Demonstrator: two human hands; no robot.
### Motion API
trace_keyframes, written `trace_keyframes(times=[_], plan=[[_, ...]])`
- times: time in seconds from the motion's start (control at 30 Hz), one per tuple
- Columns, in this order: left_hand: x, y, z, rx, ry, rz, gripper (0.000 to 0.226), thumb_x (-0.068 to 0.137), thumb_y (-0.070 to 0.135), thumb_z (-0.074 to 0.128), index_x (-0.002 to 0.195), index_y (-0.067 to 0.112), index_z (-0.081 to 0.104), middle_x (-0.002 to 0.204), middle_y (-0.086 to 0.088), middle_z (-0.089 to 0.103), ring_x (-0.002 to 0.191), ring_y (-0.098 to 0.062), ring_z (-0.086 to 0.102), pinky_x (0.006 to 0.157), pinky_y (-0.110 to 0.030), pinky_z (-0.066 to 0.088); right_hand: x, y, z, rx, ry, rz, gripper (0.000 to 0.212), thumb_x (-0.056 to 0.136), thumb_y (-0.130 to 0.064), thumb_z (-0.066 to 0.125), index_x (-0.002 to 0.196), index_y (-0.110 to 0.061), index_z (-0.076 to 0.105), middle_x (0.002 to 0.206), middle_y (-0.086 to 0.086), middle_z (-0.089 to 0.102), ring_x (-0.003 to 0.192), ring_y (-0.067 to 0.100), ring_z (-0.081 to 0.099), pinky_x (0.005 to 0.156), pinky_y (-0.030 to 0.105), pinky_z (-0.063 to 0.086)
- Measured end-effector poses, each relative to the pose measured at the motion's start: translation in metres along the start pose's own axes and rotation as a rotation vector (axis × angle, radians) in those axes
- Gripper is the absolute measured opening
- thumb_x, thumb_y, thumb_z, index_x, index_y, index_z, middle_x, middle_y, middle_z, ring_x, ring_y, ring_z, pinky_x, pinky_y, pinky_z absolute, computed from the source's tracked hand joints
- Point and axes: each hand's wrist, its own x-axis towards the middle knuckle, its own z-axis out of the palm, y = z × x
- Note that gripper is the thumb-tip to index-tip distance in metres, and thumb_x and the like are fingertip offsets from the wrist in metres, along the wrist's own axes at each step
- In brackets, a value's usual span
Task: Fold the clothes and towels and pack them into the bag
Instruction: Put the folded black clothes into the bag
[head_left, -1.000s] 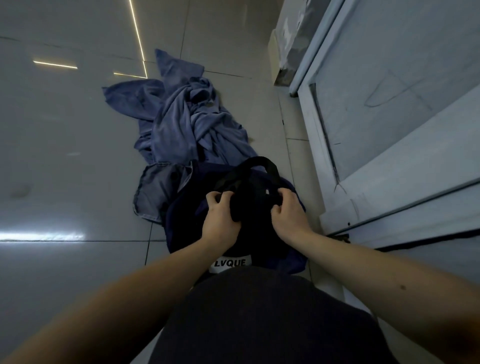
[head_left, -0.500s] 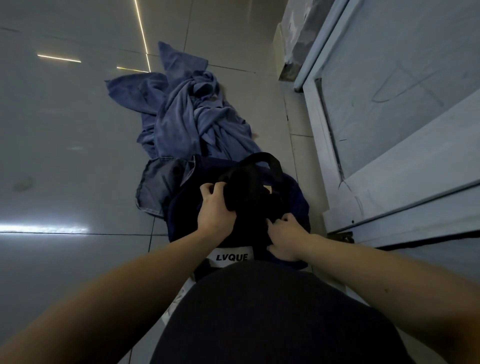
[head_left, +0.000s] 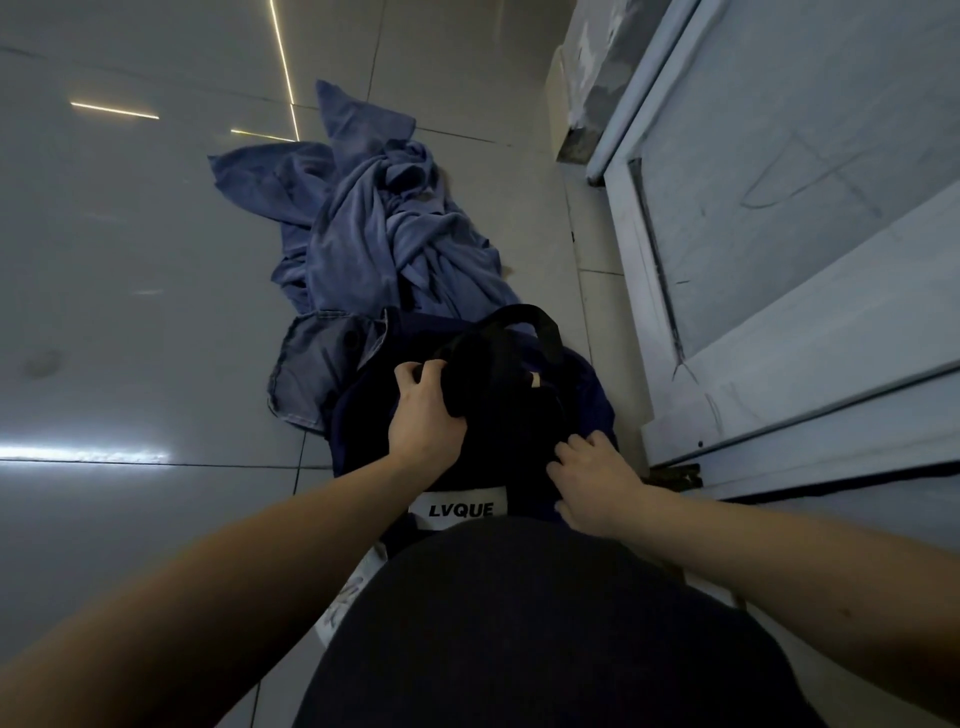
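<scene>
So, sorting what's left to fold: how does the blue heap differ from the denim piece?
The blue heap is bunched and twisted; the denim piece lies flatter. The blue heap spreads wider; the denim piece shows less. Both lie unfolded on the floor.

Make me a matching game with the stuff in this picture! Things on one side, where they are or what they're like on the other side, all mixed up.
Things:
1. blue clothes
2. denim piece
3. white label
4. left hand

Places and states:
A. grips the black bag
B. crumpled on the floor beyond the bag
C. says LVQUE
D. lies flat at the bag's left side

Pairs: 1-B, 2-D, 3-C, 4-A
</scene>
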Motion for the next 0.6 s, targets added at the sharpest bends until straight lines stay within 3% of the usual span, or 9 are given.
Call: trace_keyframes(times=[0.1, 0.23, 0.37, 0.43, 0.5, 0.6], plan=[[0.000, 0.000, 0.001, -0.004, 0.000, 0.000, 0.057, 0.082, 0.016, 0.071, 0.131, 0.023, 0.042, 0.141, -0.004, 0.024, 0.080, -0.022, 0.054, 0.059, -0.033, 0.049, -0.002, -0.006, 0.009, -0.017, 0.048, -0.036, 0.027, 0.078, -0.039, 0.070, 0.095, -0.019, 0.075, 0.112, 0.009, 0.062, 0.105, 0.029, 0.055, 0.085, 0.044, 0.043], [0.000, 0.000, 0.001, -0.009, -0.004, 0.003, 0.056, 0.082, 0.016, 0.071, 0.130, 0.023, 0.042, 0.141, -0.004, 0.025, 0.080, -0.022, 0.055, 0.058, -0.033, 0.050, 0.003, -0.011, 0.011, 0.054, 0.168, -0.075, 0.012, 0.065, -0.030, 0.082, 0.069, -0.024, 0.072, 0.091, 0.003, 0.061, 0.086, 0.024, 0.057, 0.075, 0.039, 0.045], [-0.003, 0.006, 0.003, -0.035, -0.023, 0.017, 0.054, 0.082, 0.019, 0.071, 0.128, 0.024, 0.043, 0.140, -0.004, 0.025, 0.081, -0.023, 0.057, 0.064, -0.038, 0.057, -0.011, -0.001, -0.004, 0.309, 0.187, -0.164, 0.004, 0.079, -0.030, 0.072, 0.079, -0.027, 0.069, 0.080, -0.009, 0.061, 0.078, 0.014, 0.057, 0.094, 0.032, 0.041], [-0.006, 0.013, 0.008, -0.092, -0.082, 0.037, 0.058, 0.080, 0.018, 0.073, 0.129, 0.025, 0.044, 0.138, -0.002, 0.026, 0.089, -0.025, 0.059, 0.076, -0.039, 0.058, -0.022, 0.012, -0.018, 0.419, 0.180, -0.161, 0.009, 0.089, -0.030, 0.061, 0.084, -0.024, 0.065, 0.080, -0.009, 0.059, 0.079, 0.011, 0.054, 0.103, 0.024, 0.031], [-0.009, 0.020, 0.017, -0.157, -0.154, 0.074, 0.062, 0.078, 0.017, 0.075, 0.131, 0.025, 0.044, 0.138, -0.001, 0.027, 0.100, -0.024, 0.056, 0.088, -0.033, 0.053, -0.032, 0.023, -0.030, 0.455, 0.164, -0.148, 0.014, 0.090, -0.035, 0.056, 0.080, -0.025, 0.058, 0.076, -0.012, 0.055, 0.075, 0.007, 0.048, 0.102, 0.018, 0.026], [-0.012, 0.026, 0.027, -0.174, -0.194, 0.086, 0.066, 0.078, 0.017, 0.076, 0.134, 0.024, 0.044, 0.139, -0.002, 0.028, 0.103, -0.023, 0.056, 0.087, -0.027, 0.047, -0.033, 0.029, -0.030, 0.511, 0.143, -0.063, 0.021, 0.095, -0.040, 0.049, 0.078, -0.028, 0.051, 0.072, -0.014, 0.052, 0.069, 0.008, 0.049, 0.082, 0.020, 0.037]])
